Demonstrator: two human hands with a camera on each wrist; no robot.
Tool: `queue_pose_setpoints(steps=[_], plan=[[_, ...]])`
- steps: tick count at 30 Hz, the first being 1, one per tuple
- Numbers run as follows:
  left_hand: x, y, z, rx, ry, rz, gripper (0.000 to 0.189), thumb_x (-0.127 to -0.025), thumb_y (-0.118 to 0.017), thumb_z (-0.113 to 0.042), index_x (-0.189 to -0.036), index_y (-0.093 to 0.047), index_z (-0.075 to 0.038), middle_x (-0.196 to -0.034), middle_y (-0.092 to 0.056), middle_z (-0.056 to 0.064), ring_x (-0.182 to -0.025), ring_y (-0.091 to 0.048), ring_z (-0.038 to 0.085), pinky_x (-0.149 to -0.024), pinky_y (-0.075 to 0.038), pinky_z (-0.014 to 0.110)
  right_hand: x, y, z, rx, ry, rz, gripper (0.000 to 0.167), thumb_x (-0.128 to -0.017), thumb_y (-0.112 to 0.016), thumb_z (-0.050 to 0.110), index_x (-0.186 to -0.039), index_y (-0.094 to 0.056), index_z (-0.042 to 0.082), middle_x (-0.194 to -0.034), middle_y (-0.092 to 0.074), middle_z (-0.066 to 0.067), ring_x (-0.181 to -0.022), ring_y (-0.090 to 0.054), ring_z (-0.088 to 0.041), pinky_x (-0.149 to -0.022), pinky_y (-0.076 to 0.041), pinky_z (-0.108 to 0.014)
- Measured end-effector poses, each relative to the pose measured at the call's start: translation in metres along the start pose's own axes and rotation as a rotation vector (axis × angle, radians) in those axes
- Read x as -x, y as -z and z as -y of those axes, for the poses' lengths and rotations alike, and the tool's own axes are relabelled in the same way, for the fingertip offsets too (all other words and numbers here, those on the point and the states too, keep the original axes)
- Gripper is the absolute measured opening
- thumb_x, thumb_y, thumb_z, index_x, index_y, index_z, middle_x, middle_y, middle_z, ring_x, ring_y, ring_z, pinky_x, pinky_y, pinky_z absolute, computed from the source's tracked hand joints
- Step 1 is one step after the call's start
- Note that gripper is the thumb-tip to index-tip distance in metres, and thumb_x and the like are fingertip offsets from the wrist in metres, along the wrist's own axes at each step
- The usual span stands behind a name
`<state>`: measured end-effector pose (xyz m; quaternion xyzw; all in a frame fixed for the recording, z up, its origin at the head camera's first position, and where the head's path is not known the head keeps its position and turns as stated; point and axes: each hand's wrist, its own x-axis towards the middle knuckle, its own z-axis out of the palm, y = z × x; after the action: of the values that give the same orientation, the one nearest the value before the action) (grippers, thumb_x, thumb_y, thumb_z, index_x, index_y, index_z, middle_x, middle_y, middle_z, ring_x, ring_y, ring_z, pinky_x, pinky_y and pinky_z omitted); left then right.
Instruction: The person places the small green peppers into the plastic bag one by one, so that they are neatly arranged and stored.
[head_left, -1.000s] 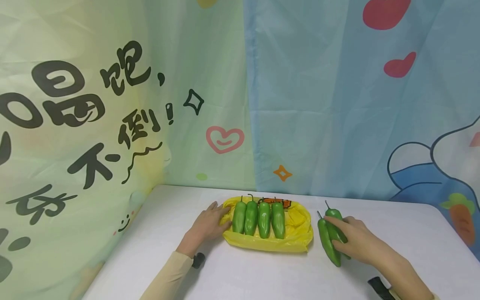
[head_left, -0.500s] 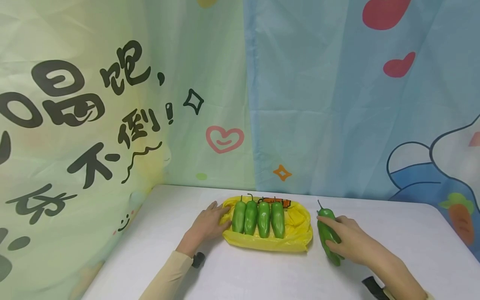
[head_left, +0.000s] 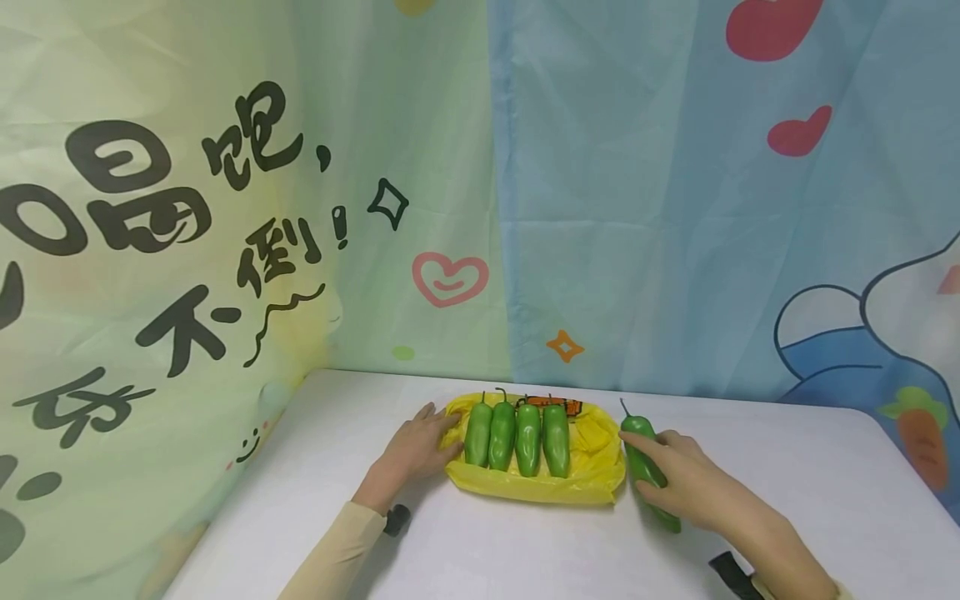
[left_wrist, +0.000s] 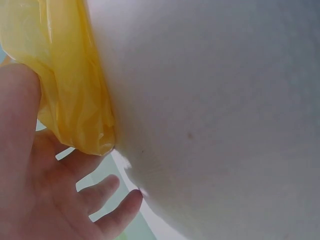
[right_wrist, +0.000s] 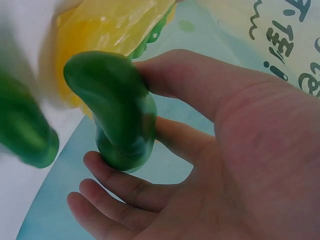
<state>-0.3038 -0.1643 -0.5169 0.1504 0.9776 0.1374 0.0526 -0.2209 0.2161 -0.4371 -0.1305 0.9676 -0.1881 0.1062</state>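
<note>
A yellow plastic bag (head_left: 536, 492) lies on the white table with several green peppers (head_left: 528, 442) standing out of it side by side, stems away from me. My left hand (head_left: 420, 443) holds the bag's left end, thumb in front and index finger behind, other fingers spread. To the right of the bag, my right hand (head_left: 693, 479) grips a green pepper (right_wrist: 112, 110) between thumb and fingertips, its stem pointing away. Another green pepper (right_wrist: 25, 125) lies on the table; in the head view the held one hides most of it, leaving its lower end (head_left: 669, 520) visible.
The white table (head_left: 525, 554) meets a printed cloth backdrop (head_left: 600, 250) at its back edge and left side. An orange and black print (head_left: 551, 406) shows on the bag's back edge. A black strap (head_left: 731, 575) is on the right wrist.
My right hand has moved left toward the bag with the pepper, which now overlaps the pepper lying on the table. The left hand and bag have stayed put.
</note>
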Motion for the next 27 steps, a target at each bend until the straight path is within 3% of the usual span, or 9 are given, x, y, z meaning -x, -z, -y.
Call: queue_pose_setpoints(steps=[7, 15, 20, 27], plan=[[-0.001, -0.002, 0.001, -0.003, 0.004, -0.003, 0.056, -0.098, -0.058, -0.043, -0.147, -0.052, -0.015, -0.155, -0.048, 0.011, -0.15, -0.031, 0.039, -0.117, -0.035, 0.064, -0.001, -0.002, 0.012, -0.009, 0.063, -0.025, 0.067, -0.087, -0.074, 0.028, -0.148, -0.049, 0.012, -0.134, -0.051, -0.035, -0.119, -0.054, -0.048, -0.089, -0.052, -0.068], [0.0, 0.0, 0.0, -0.003, 0.001, -0.01, 0.056, -0.098, -0.058, -0.042, -0.146, -0.053, -0.015, -0.155, -0.048, 0.012, -0.15, -0.031, 0.039, -0.116, -0.035, 0.063, -0.007, -0.01, 0.029, -0.023, 0.102, -0.022, 0.064, -0.088, -0.071, 0.02, -0.148, -0.049, 0.013, -0.139, -0.046, -0.04, -0.129, -0.043, -0.059, -0.095, -0.046, -0.074], [0.001, -0.001, 0.0, -0.003, -0.001, -0.013, 0.055, -0.099, -0.058, -0.041, -0.147, -0.052, -0.014, -0.155, -0.048, 0.012, -0.15, -0.031, 0.04, -0.116, -0.035, 0.063, -0.009, -0.012, 0.04, -0.035, 0.124, -0.032, 0.064, -0.087, -0.072, 0.018, -0.147, -0.05, 0.014, -0.137, -0.05, -0.035, -0.128, -0.047, -0.055, -0.094, -0.048, -0.071], [0.001, -0.001, -0.001, 0.0, 0.004, -0.006, 0.056, -0.099, -0.058, -0.042, -0.147, -0.052, -0.015, -0.155, -0.047, 0.011, -0.151, -0.031, 0.039, -0.116, -0.034, 0.064, -0.011, -0.013, 0.048, -0.039, 0.134, -0.057, 0.065, -0.085, -0.072, 0.017, -0.146, -0.052, 0.015, -0.136, -0.053, -0.03, -0.123, -0.053, -0.046, -0.083, -0.055, -0.057]])
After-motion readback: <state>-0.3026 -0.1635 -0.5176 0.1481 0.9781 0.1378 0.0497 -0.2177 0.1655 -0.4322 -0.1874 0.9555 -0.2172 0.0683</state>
